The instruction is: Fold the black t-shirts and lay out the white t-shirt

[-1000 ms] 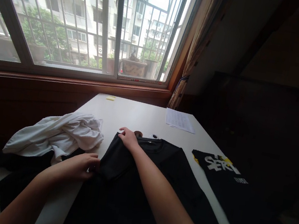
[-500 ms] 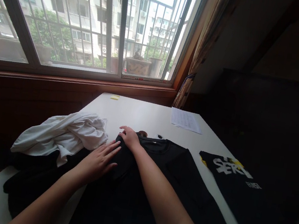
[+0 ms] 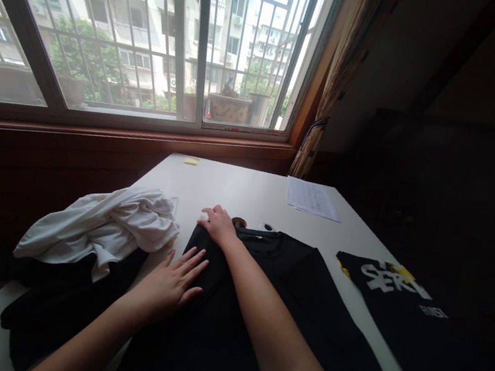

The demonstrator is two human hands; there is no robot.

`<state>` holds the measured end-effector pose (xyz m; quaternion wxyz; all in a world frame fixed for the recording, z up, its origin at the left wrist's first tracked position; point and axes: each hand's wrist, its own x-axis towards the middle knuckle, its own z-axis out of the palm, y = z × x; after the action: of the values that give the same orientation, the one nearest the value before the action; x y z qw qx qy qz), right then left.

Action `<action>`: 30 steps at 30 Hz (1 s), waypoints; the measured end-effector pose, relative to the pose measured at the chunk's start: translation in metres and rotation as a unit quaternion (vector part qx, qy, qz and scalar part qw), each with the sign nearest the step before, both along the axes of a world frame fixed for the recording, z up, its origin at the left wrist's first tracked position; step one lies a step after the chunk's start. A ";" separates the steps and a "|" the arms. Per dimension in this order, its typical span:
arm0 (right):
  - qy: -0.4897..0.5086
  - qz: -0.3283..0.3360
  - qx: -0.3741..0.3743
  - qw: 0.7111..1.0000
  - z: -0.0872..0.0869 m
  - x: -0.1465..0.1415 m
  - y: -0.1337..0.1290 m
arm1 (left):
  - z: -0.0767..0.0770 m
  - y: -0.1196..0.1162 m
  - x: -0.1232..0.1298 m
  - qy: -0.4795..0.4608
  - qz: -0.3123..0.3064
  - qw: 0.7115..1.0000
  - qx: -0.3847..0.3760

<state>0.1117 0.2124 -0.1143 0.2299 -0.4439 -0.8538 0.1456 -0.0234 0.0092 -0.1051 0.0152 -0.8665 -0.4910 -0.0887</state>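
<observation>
The left hand, fingers spread, presses a black T-shirt; the right hand rests at its shoulder, grip unclear. The shirt lies laid out on the bench, apparently unfolded; a white garment remains crumpled. A dark garment reads "SER…"; its smaller lettering is illegible.

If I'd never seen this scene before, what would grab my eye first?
Probably the bright, barred window across the upper left, glowing against the dark right side. Then the crumpled white cloth at the left of the white table. Just right of it, the left hand lies spread on a black T-shirt, with the right hand farther up, left of its collar.
</observation>
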 end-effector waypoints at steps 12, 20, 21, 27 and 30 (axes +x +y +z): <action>-0.011 -0.011 0.003 1.000 0.000 0.002 -0.002 | 0.018 -0.022 0.028 -0.032 0.031 0.998 0.052; -0.010 -0.002 0.007 1.000 0.000 0.003 -0.001 | -0.003 0.001 0.021 -0.019 -0.041 0.996 0.070; -0.009 -0.001 0.008 1.000 0.000 0.003 -0.002 | -0.006 0.002 0.021 -0.015 -0.038 0.997 0.063; 0.003 0.006 0.012 1.000 0.002 0.006 -0.004 | -0.013 0.000 0.019 0.000 -0.013 0.999 0.052; 0.015 0.010 0.012 1.000 0.002 0.006 -0.005 | -0.012 0.000 0.019 0.005 -0.007 0.999 0.049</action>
<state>0.1175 0.2077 -0.1125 0.2463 -0.4306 -0.8562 0.1441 -0.0046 0.0093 -0.1173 0.0601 -0.8684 -0.4802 -0.1083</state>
